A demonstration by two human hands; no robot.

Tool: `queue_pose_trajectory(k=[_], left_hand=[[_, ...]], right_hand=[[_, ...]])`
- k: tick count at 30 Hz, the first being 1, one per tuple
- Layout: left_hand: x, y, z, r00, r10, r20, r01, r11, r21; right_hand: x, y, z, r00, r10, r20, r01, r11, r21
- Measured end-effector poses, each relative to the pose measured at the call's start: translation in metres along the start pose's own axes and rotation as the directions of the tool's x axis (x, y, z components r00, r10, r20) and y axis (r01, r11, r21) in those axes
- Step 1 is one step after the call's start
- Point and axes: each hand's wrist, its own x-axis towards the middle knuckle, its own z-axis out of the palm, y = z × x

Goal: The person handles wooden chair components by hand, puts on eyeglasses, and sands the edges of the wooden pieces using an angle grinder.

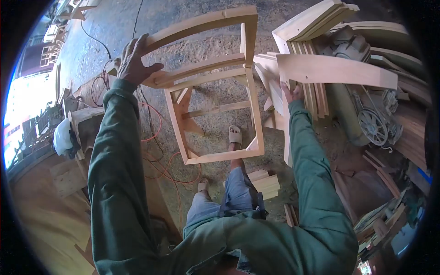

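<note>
An unfinished wooden chair frame (224, 159) stands upright in front of me, with a square seat opening and a backrest at its far side. My left hand (134, 64) grips the backrest's left end, thumb and fingers on either side of the wood. My right hand (293, 93) is closed around a wooden side piece (337, 70), made of a wide curved board and a long straight leg. That piece is to the right of the chair frame; whether they touch I cannot tell. Some of the right fingers are hidden behind the wood.
Stacked cut boards (314, 20) and a dusty machine with a spoked wheel (372, 126) stand at the right. An orange hose (158, 123) loops over the floor at the left. Short wood blocks (265, 183) lie beside my legs. A white bag (63, 137) hangs at far left.
</note>
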Motion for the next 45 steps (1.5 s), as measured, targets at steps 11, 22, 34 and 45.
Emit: queue_pose_trajectory(k=[11,22,34,45], left_hand=[[0.000,0.014,0.015,0.996,0.003,-0.090,0.002,0.999,0.051],[0.002,0.019,0.013,0.999,0.016,-0.039,-0.014,0.999,0.043],[0.003,0.032,0.011,0.993,-0.119,0.009,0.119,0.989,-0.089],[0.000,0.021,0.015,0.998,-0.065,-0.028,0.062,0.993,-0.098]], right_hand=[[0.092,-0.020,0.068,0.997,-0.008,0.072,0.010,1.000,-0.029],[0.149,-0.016,0.117,0.973,0.052,0.227,-0.024,0.992,-0.125],[0.185,0.052,0.158,0.951,-0.095,0.293,0.230,0.854,-0.468],[0.078,0.089,0.104,0.984,0.050,0.173,0.007,0.950,-0.312]])
